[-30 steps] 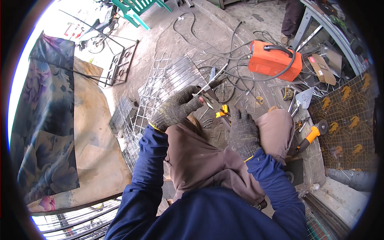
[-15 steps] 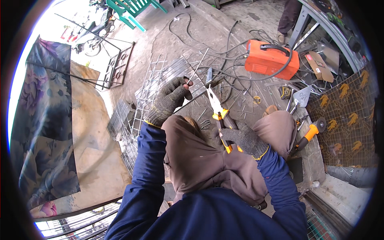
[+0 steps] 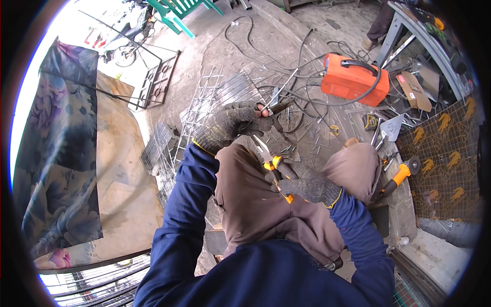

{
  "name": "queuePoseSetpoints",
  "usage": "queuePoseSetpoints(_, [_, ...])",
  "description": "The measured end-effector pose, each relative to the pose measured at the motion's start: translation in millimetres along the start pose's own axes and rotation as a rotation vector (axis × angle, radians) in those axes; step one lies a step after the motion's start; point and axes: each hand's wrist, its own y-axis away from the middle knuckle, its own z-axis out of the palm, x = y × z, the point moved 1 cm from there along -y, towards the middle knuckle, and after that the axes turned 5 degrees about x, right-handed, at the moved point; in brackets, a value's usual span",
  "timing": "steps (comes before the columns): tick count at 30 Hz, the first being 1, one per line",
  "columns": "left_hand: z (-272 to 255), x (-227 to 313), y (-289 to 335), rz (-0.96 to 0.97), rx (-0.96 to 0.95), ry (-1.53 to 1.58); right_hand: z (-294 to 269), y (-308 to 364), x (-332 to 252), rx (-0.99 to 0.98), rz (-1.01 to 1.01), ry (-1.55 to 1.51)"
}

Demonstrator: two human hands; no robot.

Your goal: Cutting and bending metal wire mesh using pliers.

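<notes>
My left hand [image 3: 230, 124], in a dark grey knit glove with bare fingertips showing, is closed on a thin metal rod [image 3: 289, 81] that slants up and to the right. My right hand [image 3: 309, 184], gloved alike, grips pliers [image 3: 272, 162] with yellow-and-black handles. Their tapered jaws point up and left, stopping just below my left hand's fingers and apart from the rod. Both hands are above my brown-trousered knees. Behind my left hand lie a welded wire grid [image 3: 202, 97] and a ribbed metal sheet [image 3: 238, 88].
An orange machine [image 3: 353, 79] with cables stands at the far right. Short rod pieces litter the floor. An angle grinder [image 3: 399, 176] lies beside my right knee, near a tape measure [image 3: 370, 122]. A fabric-draped board [image 3: 125, 169] fills the left, and a green chair [image 3: 179, 13] stands behind.
The pliers have come down and left, tilting toward my left hand. My left hand has turned, lowering its rod further to the right. The whole view has shifted slightly.
</notes>
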Motion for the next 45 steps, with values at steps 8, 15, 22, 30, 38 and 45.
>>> queuePoseSetpoints(8, [18,-6,-1,0.051,0.0,-0.242,3,-4,3,-0.168,0.072,-0.207])
queuePoseSetpoints(15, [13,-9,5,0.055,-0.026,-0.174,5,1,-7,-0.166,0.12,-0.243])
queuePoseSetpoints(22, [29,-5,8,0.262,0.063,-0.194,5,1,-6,-0.203,0.095,-0.204])
queuePoseSetpoints(30, [8,4,41,0.485,0.222,-0.523,3,11,-28,-0.149,0.119,-0.366])
queuePoseSetpoints(38, [9,-35,34,0.169,0.103,-0.78,8,16,-33,-0.077,0.098,-0.174])
queuePoseSetpoints(45, [18,-42,29,0.046,0.137,-0.807,3,19,-19,0.002,0.178,-0.269])
